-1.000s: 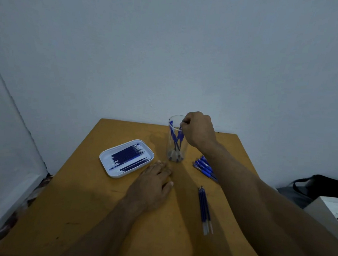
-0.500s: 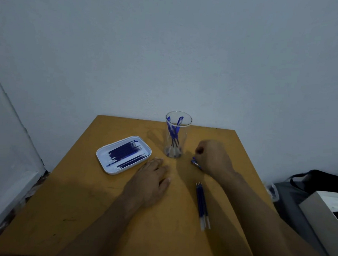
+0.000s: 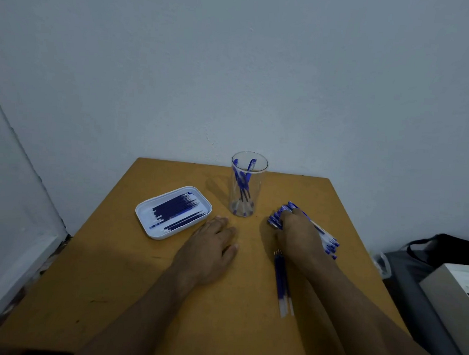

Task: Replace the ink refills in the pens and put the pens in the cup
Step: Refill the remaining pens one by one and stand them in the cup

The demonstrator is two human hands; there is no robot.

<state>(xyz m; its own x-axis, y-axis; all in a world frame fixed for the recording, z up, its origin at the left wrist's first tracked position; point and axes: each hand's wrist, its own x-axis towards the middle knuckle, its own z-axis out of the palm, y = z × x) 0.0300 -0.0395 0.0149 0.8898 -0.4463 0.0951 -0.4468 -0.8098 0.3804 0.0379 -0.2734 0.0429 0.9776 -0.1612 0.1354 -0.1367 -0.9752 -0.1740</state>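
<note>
Resting flat, my left hand (image 3: pixel 215 240) lay spread on the table (image 3: pixel 118 266). My right hand (image 3: pixel 297 232) covered the pens (image 3: pixel 328 239); whether it gripped, I couldn't tell. The cup (image 3: pixel 246 189) stood near the far edge, tray (image 3: pixel 153 231) left, refills (image 3: pixel 283 282) right.

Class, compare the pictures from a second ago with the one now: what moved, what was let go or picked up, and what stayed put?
The right hand left the cup, letting go of a pen there, and came down to the right onto the pile of pens, where it now rests. The left hand stayed flat on the table; tray and loose refills unchanged.
</note>
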